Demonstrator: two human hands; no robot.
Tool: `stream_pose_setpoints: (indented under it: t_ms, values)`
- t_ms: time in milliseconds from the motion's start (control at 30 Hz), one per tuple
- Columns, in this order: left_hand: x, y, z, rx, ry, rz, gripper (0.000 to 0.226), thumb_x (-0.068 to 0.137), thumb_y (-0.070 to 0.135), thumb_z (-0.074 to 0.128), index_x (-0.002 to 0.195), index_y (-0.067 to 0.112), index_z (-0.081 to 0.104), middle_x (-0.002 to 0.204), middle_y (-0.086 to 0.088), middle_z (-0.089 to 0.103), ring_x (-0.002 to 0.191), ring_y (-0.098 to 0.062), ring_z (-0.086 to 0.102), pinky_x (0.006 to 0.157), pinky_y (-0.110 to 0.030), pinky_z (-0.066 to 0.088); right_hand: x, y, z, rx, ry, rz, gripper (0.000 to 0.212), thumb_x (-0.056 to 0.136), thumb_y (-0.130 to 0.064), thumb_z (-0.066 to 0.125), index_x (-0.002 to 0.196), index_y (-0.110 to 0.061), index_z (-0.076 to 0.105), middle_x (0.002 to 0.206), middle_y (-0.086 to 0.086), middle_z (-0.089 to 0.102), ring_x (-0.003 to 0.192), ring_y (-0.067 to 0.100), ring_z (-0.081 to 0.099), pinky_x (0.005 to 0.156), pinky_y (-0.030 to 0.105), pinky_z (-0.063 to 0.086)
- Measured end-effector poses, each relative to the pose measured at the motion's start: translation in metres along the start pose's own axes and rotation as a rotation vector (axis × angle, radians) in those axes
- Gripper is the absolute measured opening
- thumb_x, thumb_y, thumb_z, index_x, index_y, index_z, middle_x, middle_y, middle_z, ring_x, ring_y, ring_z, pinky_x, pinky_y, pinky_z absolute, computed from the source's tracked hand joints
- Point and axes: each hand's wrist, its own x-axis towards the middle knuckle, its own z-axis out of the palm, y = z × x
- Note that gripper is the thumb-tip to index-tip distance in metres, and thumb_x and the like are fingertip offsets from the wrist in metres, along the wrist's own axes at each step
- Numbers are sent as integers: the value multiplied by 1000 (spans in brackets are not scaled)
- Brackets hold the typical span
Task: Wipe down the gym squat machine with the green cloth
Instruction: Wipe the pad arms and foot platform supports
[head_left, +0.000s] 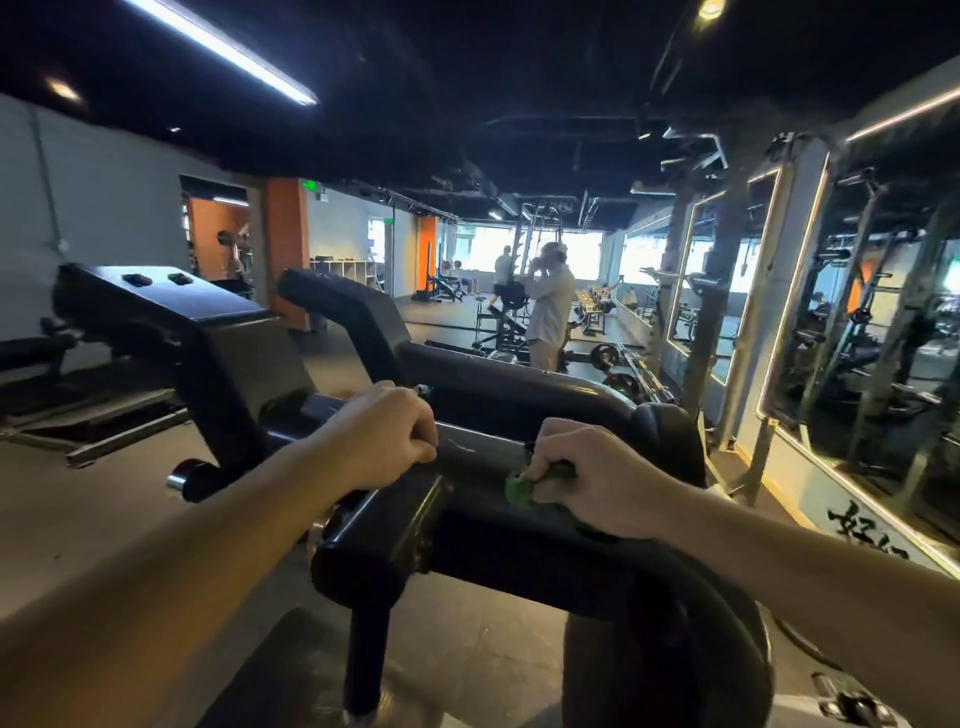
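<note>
The right hand (602, 480) has a tight grip on the cloth (522, 491), pressed on the bar (478, 449). The bar runs left to the left hand (382, 436), which clenches it. Bare bar lies between them.

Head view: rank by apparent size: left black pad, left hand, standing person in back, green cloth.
1. left black pad
2. left hand, gripping the bar; nearness to the camera inflates it
3. standing person, far off, close to the hand in area
4. green cloth, mostly hidden in the right hand
</note>
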Motion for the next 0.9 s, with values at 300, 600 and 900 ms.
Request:
stream_pose_setpoints:
  t_ms: [300, 600, 900]
  values:
    - [-20, -25, -14, 73, 111, -158, 10, 88, 32, 78, 95, 29, 72, 86, 17, 54, 81, -3, 53, 70, -19, 38, 95, -36, 37, 10, 47, 39, 18, 87, -3, 66, 98, -13, 76, 102, 0, 62, 95, 17, 56, 84, 26, 43]
    - [-27, -63, -13, 104, 131, -183, 25, 87, 36, 77, 110, 35, 68, 114, 11, 53, 113, -13, 49, 102, -36, 42, 99, -34, 25, -108, 14, 97, 8, 86, -11, 71, 81, -16, 74, 90, -4, 66, 83, 12, 59, 72, 25, 43]
    - [-26, -77, -17, 97, 218, -266, 38, 76, 46, 85, 100, 24, 66, 105, 6, 55, 101, -12, 50, 80, -25, 36, 66, -24, 6, 26, -111, 93, 21, 83, -12, 80, 75, -29, 70, 87, -9, 67, 81, 10, 65, 77, 22, 51]
